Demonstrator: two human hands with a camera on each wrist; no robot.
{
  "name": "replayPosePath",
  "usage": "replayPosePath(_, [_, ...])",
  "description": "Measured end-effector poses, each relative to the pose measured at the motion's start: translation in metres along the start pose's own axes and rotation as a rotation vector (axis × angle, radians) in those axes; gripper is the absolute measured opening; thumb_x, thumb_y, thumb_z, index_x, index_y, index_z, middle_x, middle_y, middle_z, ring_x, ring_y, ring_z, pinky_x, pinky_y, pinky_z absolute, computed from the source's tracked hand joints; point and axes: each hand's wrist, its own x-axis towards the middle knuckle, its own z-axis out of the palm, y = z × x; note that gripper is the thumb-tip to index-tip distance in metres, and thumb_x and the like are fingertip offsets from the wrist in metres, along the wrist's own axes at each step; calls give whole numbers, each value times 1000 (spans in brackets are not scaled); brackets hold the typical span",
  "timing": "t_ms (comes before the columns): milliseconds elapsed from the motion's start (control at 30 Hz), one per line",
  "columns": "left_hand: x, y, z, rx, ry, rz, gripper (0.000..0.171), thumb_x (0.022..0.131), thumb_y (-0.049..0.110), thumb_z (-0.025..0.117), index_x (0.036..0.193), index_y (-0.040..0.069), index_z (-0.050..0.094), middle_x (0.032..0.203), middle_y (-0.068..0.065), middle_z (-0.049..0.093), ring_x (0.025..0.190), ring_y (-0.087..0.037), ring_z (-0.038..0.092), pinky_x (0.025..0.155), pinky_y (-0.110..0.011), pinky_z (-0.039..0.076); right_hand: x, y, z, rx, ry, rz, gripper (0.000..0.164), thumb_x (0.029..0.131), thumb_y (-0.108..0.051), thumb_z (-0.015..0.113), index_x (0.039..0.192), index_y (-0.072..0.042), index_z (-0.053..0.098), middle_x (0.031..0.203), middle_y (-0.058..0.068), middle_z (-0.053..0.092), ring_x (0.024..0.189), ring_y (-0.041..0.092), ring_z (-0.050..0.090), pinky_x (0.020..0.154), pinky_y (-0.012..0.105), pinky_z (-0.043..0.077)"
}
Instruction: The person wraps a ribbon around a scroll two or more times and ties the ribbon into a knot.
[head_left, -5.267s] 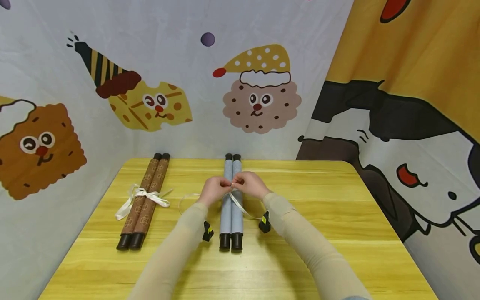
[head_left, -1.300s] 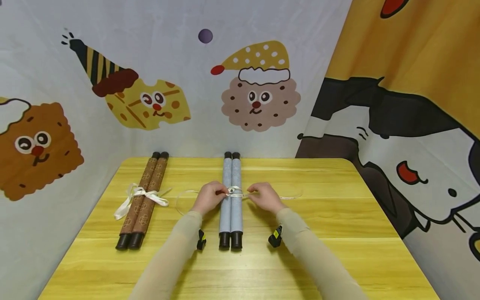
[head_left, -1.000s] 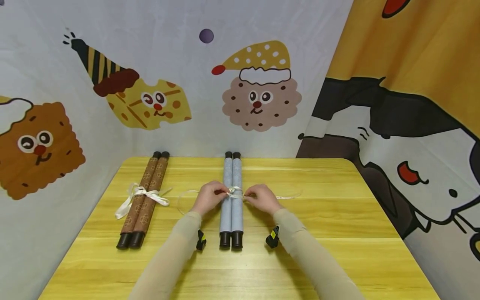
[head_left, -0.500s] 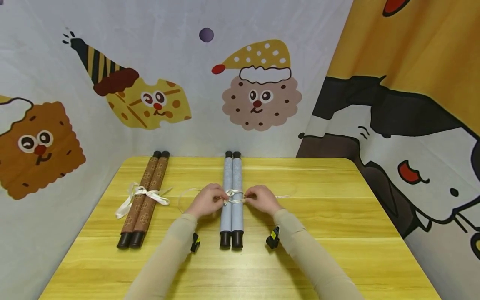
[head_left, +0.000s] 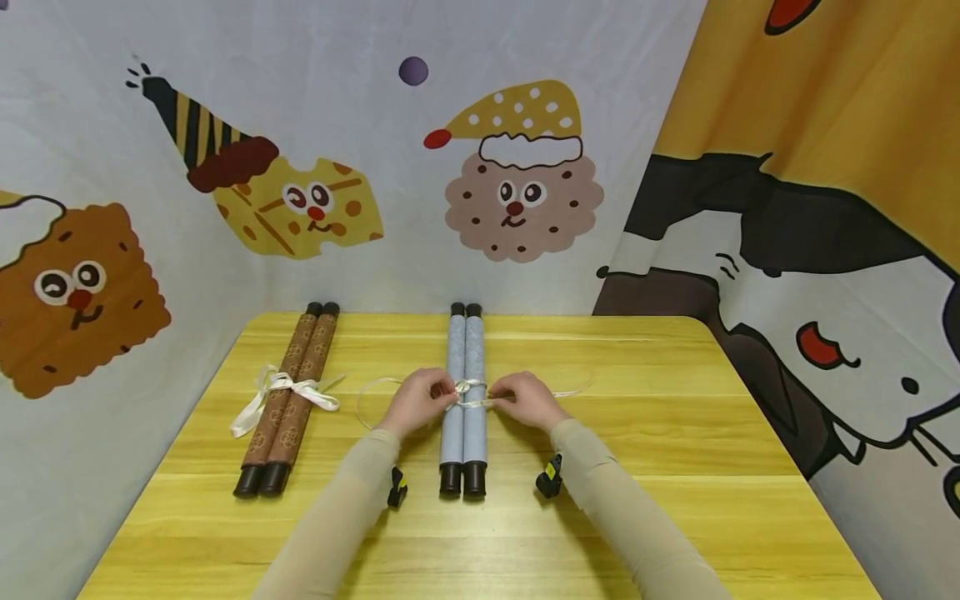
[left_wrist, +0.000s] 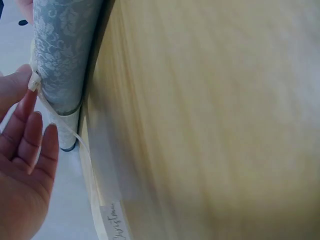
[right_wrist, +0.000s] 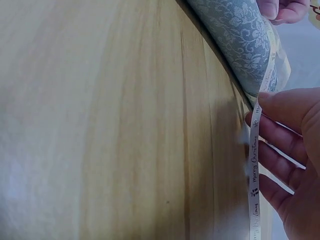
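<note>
Two blue-grey patterned scrolls (head_left: 474, 437) with dark end knobs lie side by side in the middle of the table. A narrow white ribbon (head_left: 472, 404) crosses them in the head view, with a small twist or knot on top. In the right wrist view, "Merry Christmas" is printed on the ribbon (right_wrist: 254, 165). My left hand (head_left: 417, 400), at the scrolls' left side, pinches one part of the ribbon between thumb and index finger. On the right side, my right hand (head_left: 528, 398) pinches another part close to the scrolls. Its other fingers are spread in the right wrist view.
To the left, two brown patterned scrolls (head_left: 262, 433) lie together, tied with a white ribbon bow (head_left: 281, 383). Loose ribbon ends trail on the wooden table (head_left: 637, 450) beyond both hands. A cartoon-printed cloth (head_left: 337, 83) hangs behind the table.
From meeting above the blue-grey scrolls, my hands have parted to either side, drawing the ribbon across them. In the last second the ribbon's nearer strand has shifted slightly toward me.
</note>
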Motion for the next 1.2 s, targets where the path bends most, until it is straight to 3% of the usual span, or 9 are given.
replayPosePath(133, [0,3,1,-12,12,-80,18,83,11,80,84,14,62,77,5,61,73,-13,57,69,-32,51,-1,0,0,-15,-14,-60,14,88,-16,75,101,-9,76,92,-1,74,88,18,66,87,39,50])
replayPosePath(233, [-1,3,1,11,12,-105,20,82,12,81,84,13,61,77,4,62,72,-12,58,69,-31,51,-1,0,0,-35,-15,-82,9,89,-20,76,94,-13,75,86,-6,72,83,15,63,84,37,49])
replayPosePath(400, [0,6,-2,12,-17,-123,19,82,10,81,85,11,62,78,3,62,73,-13,58,70,-32,51,1,-1,0,-56,7,-13,14,91,-22,73,79,-18,69,74,-10,65,74,13,56,77,36,47])
replayPosePath(567, [0,6,-2,4,-35,-111,18,82,6,79,86,10,62,78,3,61,73,-13,57,70,-32,51,1,-2,-2,-77,44,134,14,92,-22,72,80,-18,68,74,-10,62,72,13,55,75,37,48])
replayPosePath(700, [1,5,-2,13,-35,-104,19,82,6,79,87,9,61,78,3,61,73,-13,57,69,-31,50,0,-1,-4,-74,64,183,12,92,-21,72,81,-17,69,76,-7,64,72,14,56,74,38,48])
replayPosePath(967, [3,6,-5,23,-47,-89,23,82,15,82,93,9,61,81,2,60,75,-14,56,70,-32,50,-1,-1,-5,21,14,171,11,92,-21,73,82,-16,70,79,-7,67,72,10,57,73,34,50])
replayPosePath(1200, [5,8,-6,31,-12,-54,26,84,20,79,98,5,63,89,-6,62,79,-20,57,71,-35,50,0,-1,-5,75,-9,167,11,92,-22,73,83,-15,71,75,-10,64,68,8,53,68,30,47])
